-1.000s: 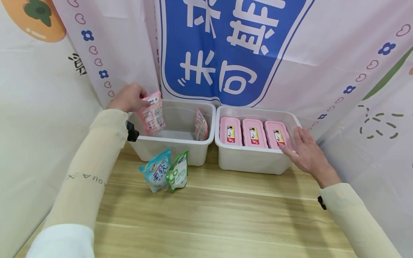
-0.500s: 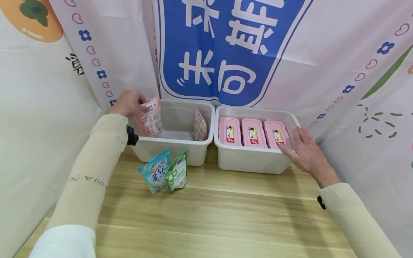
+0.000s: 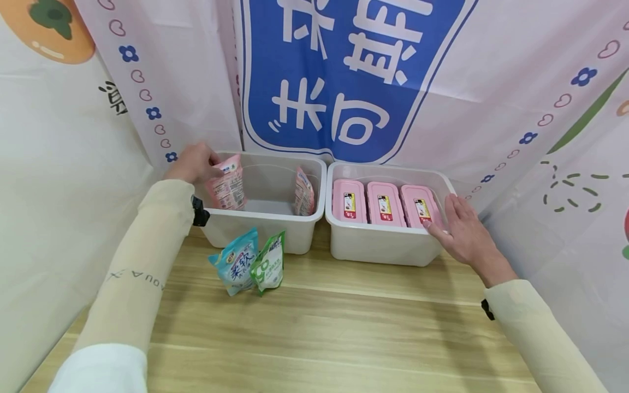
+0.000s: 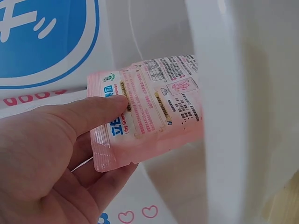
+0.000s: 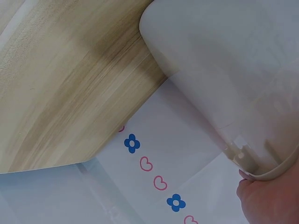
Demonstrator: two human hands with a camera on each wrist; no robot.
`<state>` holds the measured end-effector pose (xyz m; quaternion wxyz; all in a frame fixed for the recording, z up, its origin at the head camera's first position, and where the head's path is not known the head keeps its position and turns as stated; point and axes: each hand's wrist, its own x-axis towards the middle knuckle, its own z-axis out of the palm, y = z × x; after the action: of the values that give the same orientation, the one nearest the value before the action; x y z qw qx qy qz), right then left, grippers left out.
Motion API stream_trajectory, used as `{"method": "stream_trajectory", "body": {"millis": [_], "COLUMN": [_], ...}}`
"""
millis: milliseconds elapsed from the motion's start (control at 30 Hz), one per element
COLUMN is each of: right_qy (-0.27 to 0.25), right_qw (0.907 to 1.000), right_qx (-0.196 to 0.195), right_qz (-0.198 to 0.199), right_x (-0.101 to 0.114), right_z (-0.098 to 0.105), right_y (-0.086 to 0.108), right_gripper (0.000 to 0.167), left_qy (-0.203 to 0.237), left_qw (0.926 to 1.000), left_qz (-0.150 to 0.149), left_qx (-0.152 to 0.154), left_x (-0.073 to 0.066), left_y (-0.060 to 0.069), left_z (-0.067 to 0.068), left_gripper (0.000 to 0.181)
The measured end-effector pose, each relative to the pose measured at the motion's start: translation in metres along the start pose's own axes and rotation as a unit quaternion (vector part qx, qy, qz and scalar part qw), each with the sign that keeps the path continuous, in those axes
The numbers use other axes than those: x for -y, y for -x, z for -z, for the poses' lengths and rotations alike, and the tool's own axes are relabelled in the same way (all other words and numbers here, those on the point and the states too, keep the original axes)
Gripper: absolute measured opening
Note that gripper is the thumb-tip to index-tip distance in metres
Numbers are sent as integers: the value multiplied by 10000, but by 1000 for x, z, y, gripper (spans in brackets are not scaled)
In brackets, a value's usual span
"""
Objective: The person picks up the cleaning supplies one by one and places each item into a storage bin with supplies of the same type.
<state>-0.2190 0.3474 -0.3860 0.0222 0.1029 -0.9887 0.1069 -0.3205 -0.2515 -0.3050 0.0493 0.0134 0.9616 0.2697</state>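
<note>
In the head view my left hand [image 3: 195, 165] pinches the top of a pink pouch [image 3: 229, 185], standing at the left end of the left white bin [image 3: 255, 229]. Thumb and fingers hold the pouch's sealed edge in the left wrist view, where the bin wall hides its bottom. A second pink pouch [image 3: 304, 194] leans at that bin's right end. My right hand [image 3: 464, 232] rests on the right front corner of the right bin [image 3: 383, 246], its fingers straight along the rim. Inside stand three pink lidded boxes [image 3: 386, 203].
A blue pouch [image 3: 238, 262] and a green-and-white pouch [image 3: 270, 264] stand touching on the wooden table [image 3: 324, 327], in front of the left bin. A printed cloth [image 3: 442, 120] hangs close behind the bins.
My left hand has lowered the pink pouch further into the left bin. The right hand stays on its bin's corner.
</note>
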Motion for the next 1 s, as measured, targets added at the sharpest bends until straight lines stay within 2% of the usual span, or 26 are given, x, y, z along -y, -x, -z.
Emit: {"method": "stream_trajectory", "body": {"millis": [233, 700, 1000], "right_qy": [15, 23, -3], "right_qw": [10000, 10000, 9999], "right_qx": [-2, 60, 62], "right_qz": [-1, -72, -87], "right_x": [-1, 0, 1], "right_z": [-1, -1, 0], "right_y": [-1, 1, 1], "right_gripper": [99, 100, 99], "left_qy": [33, -48, -49], "left_qw": [9999, 9999, 10000], "left_qz": [83, -34, 20], "left_qx": [51, -107, -31], "left_x": [8, 14, 15], "left_y": [1, -2, -3], "left_z": [-6, -16, -21], "left_gripper": [30, 25, 24]}}
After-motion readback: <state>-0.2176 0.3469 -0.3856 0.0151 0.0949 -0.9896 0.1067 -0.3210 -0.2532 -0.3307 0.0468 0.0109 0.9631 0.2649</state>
